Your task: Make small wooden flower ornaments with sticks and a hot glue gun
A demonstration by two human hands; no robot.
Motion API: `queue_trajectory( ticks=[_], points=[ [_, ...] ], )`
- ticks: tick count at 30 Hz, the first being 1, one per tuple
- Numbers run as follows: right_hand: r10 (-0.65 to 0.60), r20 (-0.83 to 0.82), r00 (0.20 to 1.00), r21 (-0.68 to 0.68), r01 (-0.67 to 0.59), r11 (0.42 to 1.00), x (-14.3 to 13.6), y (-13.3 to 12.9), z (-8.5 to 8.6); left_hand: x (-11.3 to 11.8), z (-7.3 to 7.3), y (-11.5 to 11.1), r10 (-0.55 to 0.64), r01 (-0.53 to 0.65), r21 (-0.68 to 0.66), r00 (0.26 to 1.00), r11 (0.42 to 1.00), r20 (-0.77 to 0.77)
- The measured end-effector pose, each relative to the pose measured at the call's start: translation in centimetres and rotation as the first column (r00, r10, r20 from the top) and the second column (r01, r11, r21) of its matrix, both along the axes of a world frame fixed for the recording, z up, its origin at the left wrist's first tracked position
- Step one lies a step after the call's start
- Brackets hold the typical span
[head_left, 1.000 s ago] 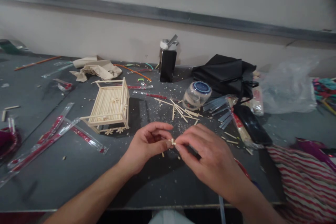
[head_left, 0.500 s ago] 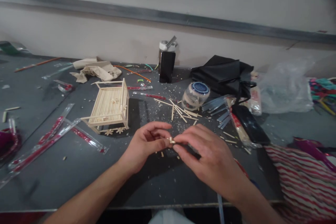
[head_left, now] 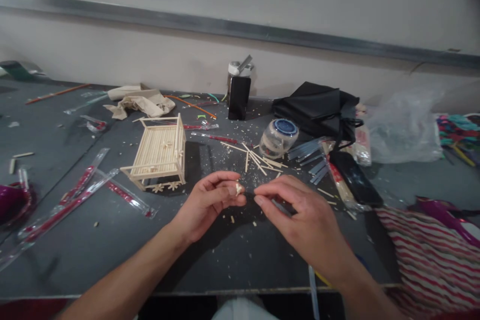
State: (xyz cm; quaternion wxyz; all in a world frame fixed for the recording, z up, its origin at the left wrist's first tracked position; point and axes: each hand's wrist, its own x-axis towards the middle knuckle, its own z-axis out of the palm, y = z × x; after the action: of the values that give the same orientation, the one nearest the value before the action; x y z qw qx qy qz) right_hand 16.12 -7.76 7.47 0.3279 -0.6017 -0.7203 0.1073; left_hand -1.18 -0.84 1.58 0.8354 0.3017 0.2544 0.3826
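A small pale cluster of short stick pieces [head_left: 238,189] is pinched between the thumb and fingers of my left hand [head_left: 204,202]. Across a narrow gap to its right is my right hand [head_left: 300,210], thumb and index tip slightly apart, with nothing visible between them. To the left of my hands stands a small model built of wooden sticks [head_left: 159,150], with a slatted deck, railings and star-shaped pieces along its front bottom edge. Loose wooden sticks [head_left: 258,159] lie beyond my hands, among scattered crumbs and short offcuts.
Behind the sticks sits a clear jar with a blue lid [head_left: 279,137]. A phone [head_left: 239,97] leans on a bottle at the wall. Right are a black bag [head_left: 318,110], glue sticks [head_left: 318,170], another phone [head_left: 354,177] and striped cloth [head_left: 423,255]. Red-filled plastic sleeves [head_left: 71,200] lie left.
My right hand has come away from the cluster and moved slightly right, its fingertips parting. My left hand keeps hold of the cluster, which has shifted slightly left and up.
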Motion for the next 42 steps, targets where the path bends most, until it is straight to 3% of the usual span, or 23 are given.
queue_trajectory(
  ticks=[34,42],
  points=[
    [0.011,-0.025,1.0,0.004,-0.011,1.0,-0.75,0.59,-0.34,0.28,-0.55,-0.41,0.027,-0.003,0.172,0.99,0.985,-0.138],
    [0.005,-0.04,0.999,0.004,-0.005,1.0,-0.58,0.41,-0.54,0.39,-0.46,-0.39,0.006,0.008,0.157,0.996,0.988,-0.09]
  ],
)
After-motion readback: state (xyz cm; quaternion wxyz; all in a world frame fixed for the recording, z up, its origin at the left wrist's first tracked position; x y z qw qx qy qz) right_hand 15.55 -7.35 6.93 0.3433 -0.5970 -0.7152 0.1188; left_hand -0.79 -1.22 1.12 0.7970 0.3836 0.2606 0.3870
